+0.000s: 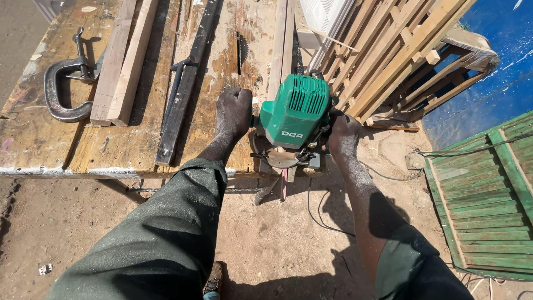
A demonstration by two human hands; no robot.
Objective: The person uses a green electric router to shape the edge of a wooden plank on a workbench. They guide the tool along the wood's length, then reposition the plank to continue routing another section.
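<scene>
Outdoors, sandy ground under a worn wooden worktop (111, 150), strong sun. From my feed, looking down over both arms in dark green sleeves.

Green router (294, 114) sits at the worktop's near right edge, on a narrow wood strip (277, 55) running away from me. Small white mark on the router's green body, facing me; round metal base below it, black cord (316, 214) trailing down over the sand.

Left hand (234, 111): grip closed in a fist on the router's left side handle. Right hand (343, 136): grip closed round the right side handle, fingers mostly hidden behind the body.

Around: black metal bar (183, 89) lying lengthwise just left of the left hand. Two pale timber lengths (123, 61) further left, side by side. Dark C-clamp (64, 89) near the worktop's left end. Circular saw blade (241, 50) pokes up thru a slot, beyond the left hand.

Right of the worktop: stack of slatted wooden frames (400, 50) leaning, w/ blue sheet (494, 61) behind. Green slatted shutter (488, 205) flat on the ground at far right. Toe of a shoe (212, 280) shows at bottom.
</scene>
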